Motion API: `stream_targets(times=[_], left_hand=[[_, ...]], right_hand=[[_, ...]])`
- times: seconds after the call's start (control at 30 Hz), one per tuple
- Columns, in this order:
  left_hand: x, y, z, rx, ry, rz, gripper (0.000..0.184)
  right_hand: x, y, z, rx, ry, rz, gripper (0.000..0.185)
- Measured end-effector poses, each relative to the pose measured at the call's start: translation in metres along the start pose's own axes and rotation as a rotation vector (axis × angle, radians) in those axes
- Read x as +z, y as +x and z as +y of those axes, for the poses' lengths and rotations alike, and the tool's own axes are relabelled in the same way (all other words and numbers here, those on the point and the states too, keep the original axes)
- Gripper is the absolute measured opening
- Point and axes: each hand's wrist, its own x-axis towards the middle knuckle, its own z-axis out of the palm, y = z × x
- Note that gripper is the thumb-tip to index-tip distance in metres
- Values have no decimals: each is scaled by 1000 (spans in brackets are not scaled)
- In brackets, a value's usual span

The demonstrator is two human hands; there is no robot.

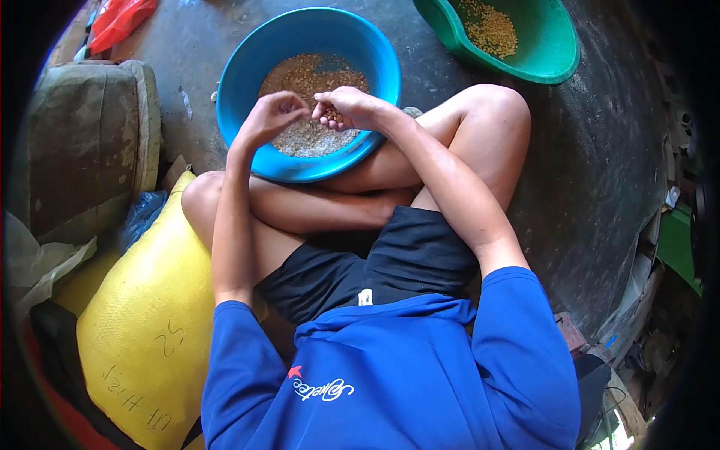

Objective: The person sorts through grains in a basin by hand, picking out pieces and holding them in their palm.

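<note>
A blue basin (247, 71) stands on the floor against my crossed legs, with brownish kernels at its far side and pale, whitish bits nearer me. Over the basin, my right hand (349, 106) is curled around a small heap of kernels (332, 116), which shows in its palm. Just left of it, my left hand (279, 114) hovers above the basin with thumb and fingertips brought together; anything between them is too small to make out. The two hands are close to each other.
A green basin (551, 45) holding yellow kernels (491, 30) lies at the upper right. To the left are a full yellow sack (150, 322), a brown cloth-like bundle (82, 142) and a red plastic bag (121, 22). Dark floor (592, 187) surrounds my legs.
</note>
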Motion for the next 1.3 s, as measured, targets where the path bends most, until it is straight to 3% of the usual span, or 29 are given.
stream_targets(times=[0.2, 0.53, 1.3], left_hand=[[3, -10, -24, -164, 466, -301, 22], [9, -5, -30, -222, 529, -402, 21], [19, -7, -12, -126, 568, -303, 19]], right_hand=[[1, 0, 0, -1, -46, 43, 45], [1, 2, 1, -22, -79, 71, 43], [1, 4, 3, -50, -275, 134, 43]])
